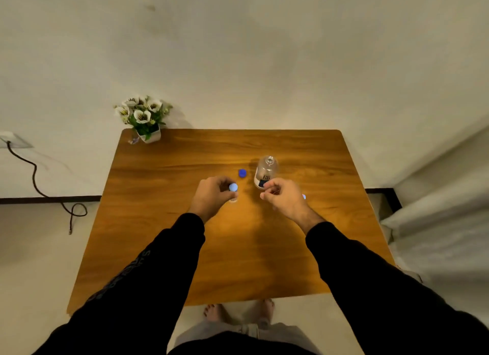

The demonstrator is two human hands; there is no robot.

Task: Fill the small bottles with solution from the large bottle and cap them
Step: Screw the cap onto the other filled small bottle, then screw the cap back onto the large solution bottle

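My left hand [211,196] grips a small clear bottle [233,200] standing on the wooden table [185,249]; a light blue cap [233,187] sits on top of it. My right hand [284,197] hovers just to the right of that bottle, fingers loosely curled, with nothing visible in them. Beyond the right hand stands the large clear bottle [266,170], uncapped, with a dark label. Its dark blue cap [242,173] lies on the table to its left. A second light blue cap [304,196] peeks out behind my right hand; the bottle under it is hidden.
A white pot of artificial flowers [144,117] stands on the table's far left corner by the wall. A cable [34,174] runs down the wall on the left. A pale curtain [436,209] hangs at the right. My bare feet [238,312] show below the table's near edge.
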